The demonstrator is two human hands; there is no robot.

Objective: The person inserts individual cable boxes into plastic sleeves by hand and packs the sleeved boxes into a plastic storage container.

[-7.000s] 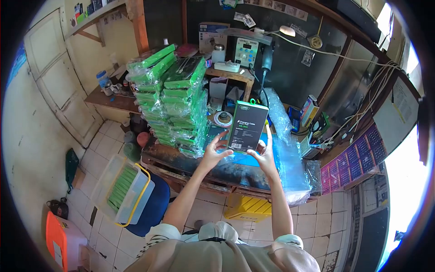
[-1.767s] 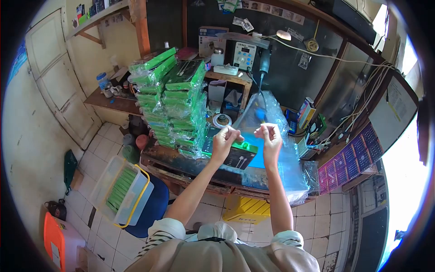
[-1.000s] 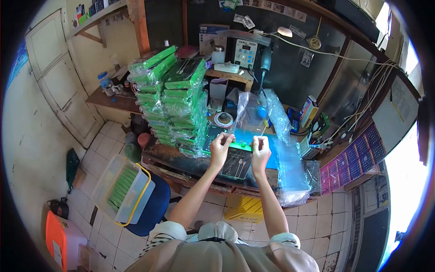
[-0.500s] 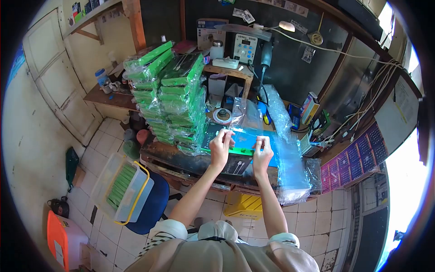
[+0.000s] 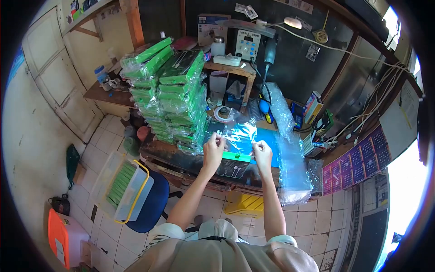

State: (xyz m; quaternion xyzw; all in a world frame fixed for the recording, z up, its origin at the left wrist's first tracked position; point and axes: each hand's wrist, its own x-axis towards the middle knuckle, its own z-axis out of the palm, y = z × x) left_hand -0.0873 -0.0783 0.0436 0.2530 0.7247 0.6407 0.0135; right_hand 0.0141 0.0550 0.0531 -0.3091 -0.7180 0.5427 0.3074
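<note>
A black and green box (image 5: 236, 157) with pale cutlery-like pictures lies at the front of the workbench, its green edge up. Over it spreads a clear plastic bag (image 5: 240, 132), shiny with reflected light. My left hand (image 5: 214, 153) pinches the bag's left side, fingers closed. On the opposite side my right hand (image 5: 262, 157) is also closed in a pinch on the plastic, near the box's right end. A blue mat (image 5: 270, 140) shows beneath and to the right. How far the box sits inside the bag I cannot tell.
Tall stacks of plastic-wrapped green boxes (image 5: 181, 99) stand to the left. Clear plastic sleeves (image 5: 292, 170) lie along the right side. Behind are a tape roll (image 5: 222, 113) and a soldering station (image 5: 247, 45). A tub of green packets (image 5: 120, 188) rests on a blue chair (image 5: 156, 199).
The plastic has come down and spread towards me over the box, now catching bright light. My left hand has moved slightly left and down; my right hand has lowered a little.
</note>
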